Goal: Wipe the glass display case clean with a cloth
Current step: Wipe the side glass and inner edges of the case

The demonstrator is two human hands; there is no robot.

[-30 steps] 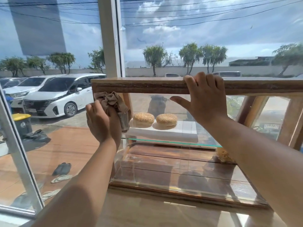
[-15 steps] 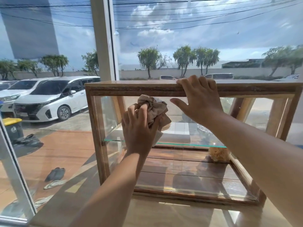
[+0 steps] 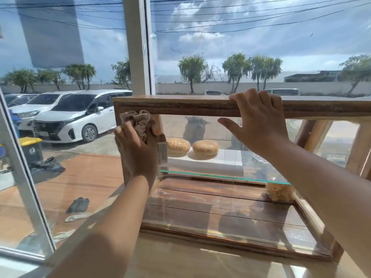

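Note:
A wood-framed glass display case [image 3: 180, 106] stands on the counter in front of me. My left hand [image 3: 136, 151] is shut on a crumpled beige cloth [image 3: 140, 121] and presses it against the upper left corner of the front glass. Fingers of my right hand [image 3: 259, 127] curl over the case's wooden top rail, thumb spread below against the glass. Inside, two sesame buns [image 3: 204, 147] rest on a white board on the glass shelf [image 3: 220, 176]. A pale fluffy pastry [image 3: 280, 192] sits on the wooden floor of the case at the right.
The case sits on a pale counter [image 3: 190, 261] against a big window with a white post [image 3: 136, 47]. Outside are parked white cars [image 3: 80, 115], a yellow-lidded bin [image 3: 32, 147] and sandals [image 3: 78, 205] on the terrace.
My left hand with the cloth has swept left from the middle of the front glass back to the upper left corner. My right hand has stayed on the top rail.

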